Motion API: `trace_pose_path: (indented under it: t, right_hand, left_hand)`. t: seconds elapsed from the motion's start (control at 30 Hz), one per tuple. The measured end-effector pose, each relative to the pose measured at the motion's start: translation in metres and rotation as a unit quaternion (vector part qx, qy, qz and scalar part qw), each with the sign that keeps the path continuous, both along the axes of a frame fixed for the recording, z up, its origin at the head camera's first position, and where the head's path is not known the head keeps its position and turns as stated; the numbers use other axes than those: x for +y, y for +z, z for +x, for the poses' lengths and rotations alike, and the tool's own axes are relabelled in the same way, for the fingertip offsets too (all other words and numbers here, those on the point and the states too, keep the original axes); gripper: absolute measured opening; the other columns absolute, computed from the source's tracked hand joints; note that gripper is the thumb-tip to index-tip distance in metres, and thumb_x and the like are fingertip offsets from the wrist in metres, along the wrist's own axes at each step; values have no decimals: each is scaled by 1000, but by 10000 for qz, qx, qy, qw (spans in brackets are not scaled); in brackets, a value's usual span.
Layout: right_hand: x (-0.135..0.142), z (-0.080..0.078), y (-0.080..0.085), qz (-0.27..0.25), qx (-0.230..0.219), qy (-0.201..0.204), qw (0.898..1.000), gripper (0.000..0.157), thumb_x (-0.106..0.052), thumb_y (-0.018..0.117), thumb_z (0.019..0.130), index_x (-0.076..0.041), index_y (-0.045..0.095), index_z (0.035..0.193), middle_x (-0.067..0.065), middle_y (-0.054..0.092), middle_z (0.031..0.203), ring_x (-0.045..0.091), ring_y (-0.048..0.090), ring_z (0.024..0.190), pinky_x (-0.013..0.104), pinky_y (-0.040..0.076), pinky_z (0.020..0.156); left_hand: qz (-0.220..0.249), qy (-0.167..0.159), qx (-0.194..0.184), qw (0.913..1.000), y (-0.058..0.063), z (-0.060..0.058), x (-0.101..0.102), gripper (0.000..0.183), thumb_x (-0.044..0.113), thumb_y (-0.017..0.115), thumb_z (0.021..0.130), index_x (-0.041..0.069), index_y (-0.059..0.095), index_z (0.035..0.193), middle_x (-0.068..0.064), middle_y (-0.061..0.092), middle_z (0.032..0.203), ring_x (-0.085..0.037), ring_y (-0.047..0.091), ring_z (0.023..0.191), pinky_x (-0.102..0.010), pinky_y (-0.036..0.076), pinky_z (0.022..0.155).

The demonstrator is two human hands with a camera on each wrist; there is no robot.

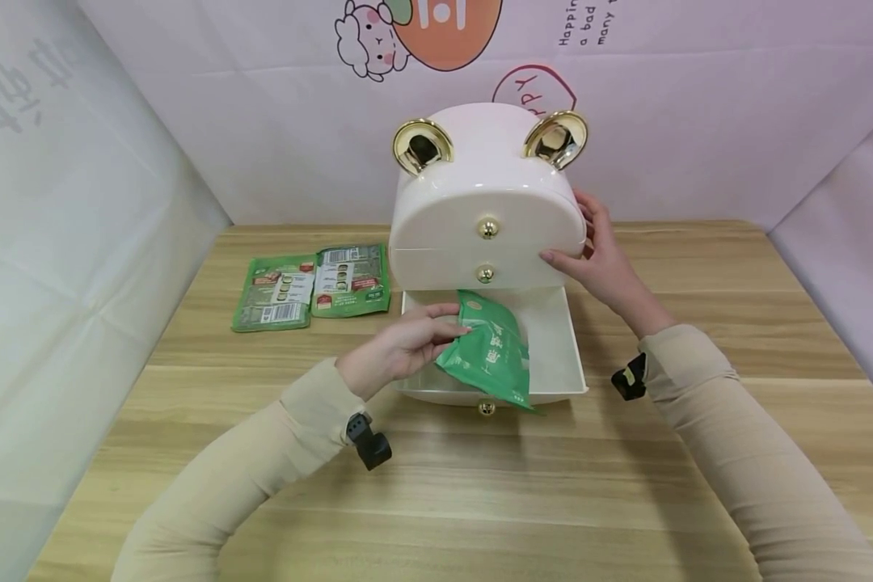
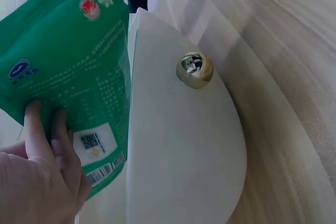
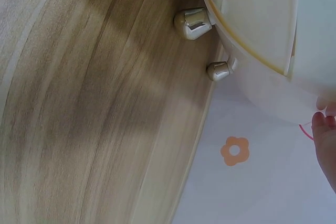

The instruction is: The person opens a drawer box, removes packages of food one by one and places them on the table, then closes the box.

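Note:
A green pouch [image 1: 489, 346] is pinched at its left edge by my left hand [image 1: 411, 341], thumb on the printed front and fingers behind. It hangs tilted over the pulled-out bottom drawer [image 1: 563, 343] of a white storage box [image 1: 436, 218], its lower corner overlapping the drawer front. The left wrist view shows the back of the pouch with its printed code, and the drawer front [image 2: 173, 129] with a gold knob [image 2: 195, 70]. My right hand [image 1: 595, 246] grips the box's right side, thumb on the front and fingers round the side; the right wrist view catches only fingertips [image 3: 321, 124].
Two green packets [image 1: 276, 295] with clear windows lie on the wooden table [image 1: 451, 493] left of the box. Two gold ear-like pieces [image 1: 556, 141] top the box, and its upper two drawers are closed. A printed white cloth [image 1: 298, 162] stands behind.

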State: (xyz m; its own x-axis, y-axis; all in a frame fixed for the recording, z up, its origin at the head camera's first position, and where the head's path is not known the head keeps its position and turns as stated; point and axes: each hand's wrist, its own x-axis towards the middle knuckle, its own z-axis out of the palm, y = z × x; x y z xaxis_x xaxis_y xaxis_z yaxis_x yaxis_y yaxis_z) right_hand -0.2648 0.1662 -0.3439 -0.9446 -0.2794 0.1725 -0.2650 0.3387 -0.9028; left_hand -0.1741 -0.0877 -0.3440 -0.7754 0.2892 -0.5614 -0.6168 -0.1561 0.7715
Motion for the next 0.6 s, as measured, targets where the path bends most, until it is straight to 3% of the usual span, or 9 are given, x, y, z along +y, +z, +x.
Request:
trace_pose_path:
  t: [0.1,0.33,0.6]
  right_hand:
    - [0,0,0,-5,5,5,10000,85,-15,68,87,-28,12,150,7,27,151,14,37,120,26,43,93]
    - [1,0,-1,-14,18,16,10000,85,-15,68,87,-28,12,150,7,27,151,13,37,119,24,44,91]
    - [0,-1,-1,-72,20,30,10000,85,-13,68,87,-28,13,150,7,26,151,14,37,121,32,43,97]
  left_hand:
    - [18,-234,40,9997,2,4,0,53,-6,48,95,2,34,145,-20,55,130,-5,67,67,-13,56,62]
    - [119,-634,261,9976,12,13,-4,52,-5,48,94,3,36,144,-8,62,104,-6,68,69,-15,57,64]
    - [59,-945,542,9940,26,18,-17,52,-3,48,95,4,33,145,-9,59,113,-6,68,77,-17,58,68]
